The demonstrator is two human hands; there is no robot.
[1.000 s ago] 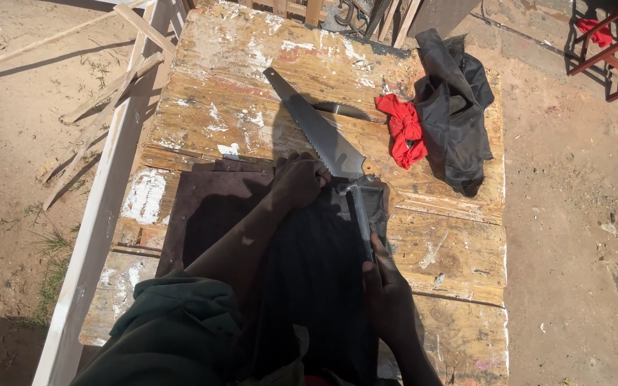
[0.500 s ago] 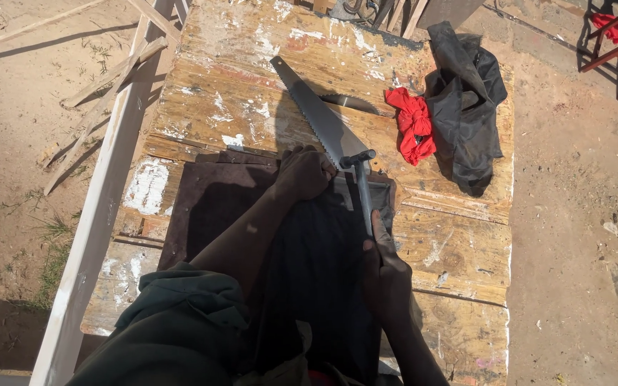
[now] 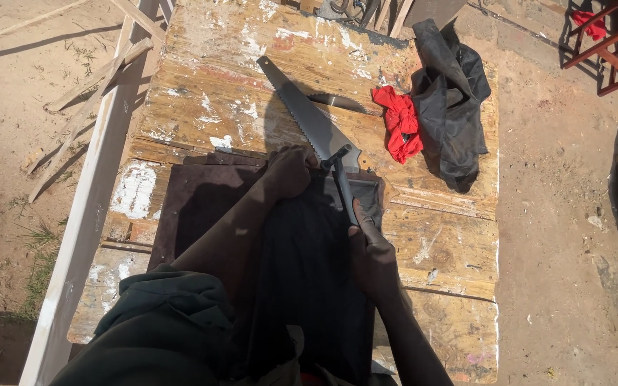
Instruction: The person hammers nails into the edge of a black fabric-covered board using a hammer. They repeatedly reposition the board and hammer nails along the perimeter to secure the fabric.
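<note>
I am looking down on a worn, paint-flecked plywood worktable (image 3: 438,250) standing on sandy ground; no containers are showing on it. A dark brown square board (image 3: 202,207) is lying flat on the near half, its surface matt and its edges straight.

My left hand (image 3: 289,171) is pressing down at the board's far edge, fingers curled into a loose fist, just beside the dark metal hammer (image 3: 341,182). My right hand (image 3: 372,254) is gripping the hammer's slim handle, fingers wrapped fully round it, with the head sitting at the board's far edge next to the left hand. I cannot tell whether the left fingers are pinching anything; shadow is covering that spot.

A grey steel handsaw with a toothed tapering blade (image 3: 302,114) is lying diagonally beyond the hands, its wide end close to the hammer head. Further right, a crumpled red cloth (image 3: 400,125) is resting against a bunched black fabric garment (image 3: 452,107), the two touching. A long pale timber plank (image 3: 91,214) is running along the table's left side.
</note>
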